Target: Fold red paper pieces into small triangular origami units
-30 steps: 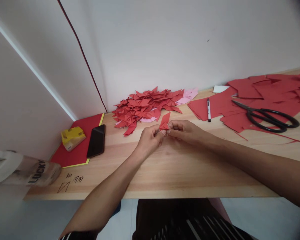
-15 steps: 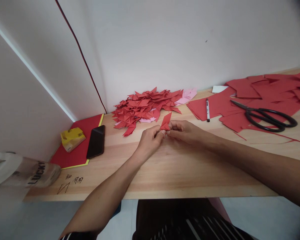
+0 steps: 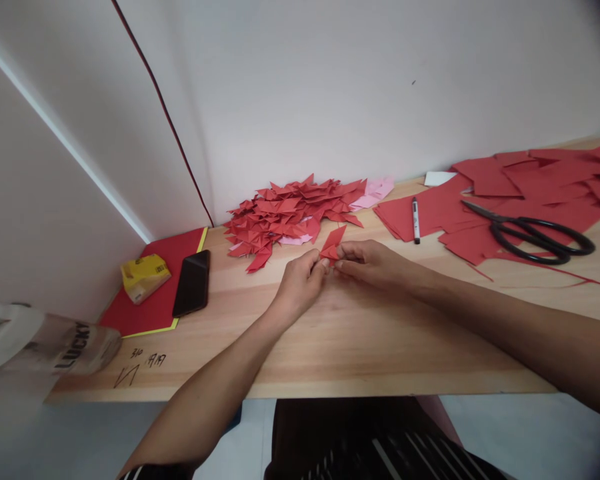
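Note:
Between my two hands is a small folded red paper (image 3: 333,241), one pointed end sticking up and away from me. My left hand (image 3: 304,275) pinches its left lower side between thumb and fingers. The fingers of my right hand (image 3: 365,261) are closed on its right side, with the thumb below. The lower part of the fold is partly hidden by my fingertips. Just behind my hands lies a heap of folded red paper pieces (image 3: 290,210), with some pink ones among them.
To the right, large black-handled scissors (image 3: 530,233) rest on cut red paper sheets (image 3: 545,177), near a marker pen (image 3: 416,220). At the left are a phone (image 3: 192,283), a yellow packet (image 3: 145,277), a red sheet (image 3: 130,317) and a clear bottle (image 3: 80,347). The wooden tabletop (image 3: 360,353) meets a wall.
The folded paper's tip has shifted slightly to the right, and my fingers have moved a little on it. Everything else looks the same.

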### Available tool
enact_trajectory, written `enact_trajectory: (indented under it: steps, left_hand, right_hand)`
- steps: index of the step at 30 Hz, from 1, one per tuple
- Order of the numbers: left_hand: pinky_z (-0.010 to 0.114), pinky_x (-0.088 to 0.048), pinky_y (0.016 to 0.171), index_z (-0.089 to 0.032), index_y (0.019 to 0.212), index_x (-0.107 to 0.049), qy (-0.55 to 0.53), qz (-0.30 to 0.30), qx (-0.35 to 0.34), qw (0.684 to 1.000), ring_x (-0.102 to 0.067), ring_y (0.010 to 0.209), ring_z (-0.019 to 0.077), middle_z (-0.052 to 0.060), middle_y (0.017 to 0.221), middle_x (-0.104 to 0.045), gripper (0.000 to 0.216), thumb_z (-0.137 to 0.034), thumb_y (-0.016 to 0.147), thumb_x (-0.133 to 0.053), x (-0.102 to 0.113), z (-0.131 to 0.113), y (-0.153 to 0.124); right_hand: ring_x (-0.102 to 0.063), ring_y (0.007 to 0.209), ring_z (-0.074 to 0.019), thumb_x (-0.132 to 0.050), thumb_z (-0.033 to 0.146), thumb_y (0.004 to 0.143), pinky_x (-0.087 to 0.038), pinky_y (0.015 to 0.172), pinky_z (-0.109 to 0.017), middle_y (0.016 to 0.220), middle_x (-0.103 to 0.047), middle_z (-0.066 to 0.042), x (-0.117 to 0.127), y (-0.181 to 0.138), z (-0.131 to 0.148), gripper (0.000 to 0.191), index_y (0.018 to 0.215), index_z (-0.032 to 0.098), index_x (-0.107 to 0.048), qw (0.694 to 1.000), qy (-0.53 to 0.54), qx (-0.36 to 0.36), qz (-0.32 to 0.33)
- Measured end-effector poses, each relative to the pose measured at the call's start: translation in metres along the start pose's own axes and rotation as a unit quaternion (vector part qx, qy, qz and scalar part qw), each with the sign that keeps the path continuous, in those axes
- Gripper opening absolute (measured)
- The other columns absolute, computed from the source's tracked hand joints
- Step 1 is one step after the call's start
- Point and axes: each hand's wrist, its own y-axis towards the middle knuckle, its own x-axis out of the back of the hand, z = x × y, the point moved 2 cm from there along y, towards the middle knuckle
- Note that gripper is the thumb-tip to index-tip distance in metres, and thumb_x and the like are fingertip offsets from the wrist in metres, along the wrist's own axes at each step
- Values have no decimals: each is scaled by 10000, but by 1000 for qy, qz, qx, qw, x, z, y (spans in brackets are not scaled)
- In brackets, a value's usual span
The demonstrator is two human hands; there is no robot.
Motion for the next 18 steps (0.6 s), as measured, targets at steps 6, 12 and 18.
enact_trajectory:
  steps: [6, 12, 18]
  left_hand:
    - [231, -348, 567, -186, 698, -460, -81, 54, 9, 995, -464, 503, 105, -35, 528, -499, 293, -335, 948, -432, 0, 7, 3]
    - [218, -420, 603, -203, 873, -448, -133, 5, 10, 991, -574, 577, 105, -44, 660, -589, 181, -311, 878, -594, 1, 7, 2]
    - [232, -460, 676, -203, 989, -497, -98, -47, -44, 993, -628, 723, 118, -3, 853, -642, 225, -184, 823, -648, 5, -1, 0]
  right_hand:
    - [-492, 565, -118, -604, 438, 828, -350, 543, -264, 658, -567, 31, 1, -1, 0, 251, 809, 199, -530, 998, 51, -40, -15]
    - [-468, 534, -113, -631, 454, 798, -344, 522, -265, 602, -541, 34, 1, 0, -2, 273, 754, 209, -518, 993, 93, -70, -27]
    - [-476, 530, -103, -645, 406, 781, -355, 510, -260, 634, -575, 19, 1, 2, -4, 239, 746, 205, -522, 990, 101, -96, -18]
